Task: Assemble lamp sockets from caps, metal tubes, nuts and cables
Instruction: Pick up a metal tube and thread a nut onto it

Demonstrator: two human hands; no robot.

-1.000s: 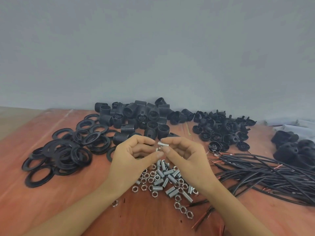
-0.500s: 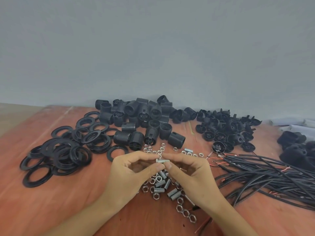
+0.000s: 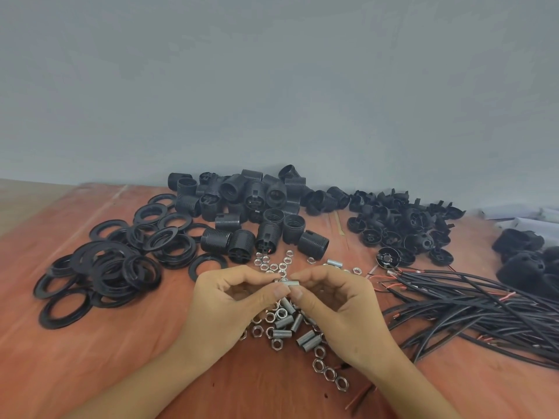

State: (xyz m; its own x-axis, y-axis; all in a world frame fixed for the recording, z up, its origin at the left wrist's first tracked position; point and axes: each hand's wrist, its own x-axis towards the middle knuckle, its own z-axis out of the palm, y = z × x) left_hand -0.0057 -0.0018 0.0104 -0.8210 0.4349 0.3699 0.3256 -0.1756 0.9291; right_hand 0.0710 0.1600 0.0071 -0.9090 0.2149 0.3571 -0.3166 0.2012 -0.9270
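Both hands have sunk closer to the table since a moment ago, my left hand (image 3: 230, 300) and right hand (image 3: 335, 306) pinching one metal tube (image 3: 291, 284) between them above the loose nuts (image 3: 282, 328), apparently threading a nut on, which next needs steady twisting.

The left hand (image 3: 230, 300) and right hand (image 3: 335, 303) are pinching a short metal tube (image 3: 289, 283) between their fingertips, above a pile of nuts and tubes (image 3: 287, 328) on the reddish worktop (image 3: 90, 358). Black rings (image 3: 121, 267), socket bodies (image 3: 251, 207), caps (image 3: 405, 225) and cables (image 3: 469, 306) are lying around them.
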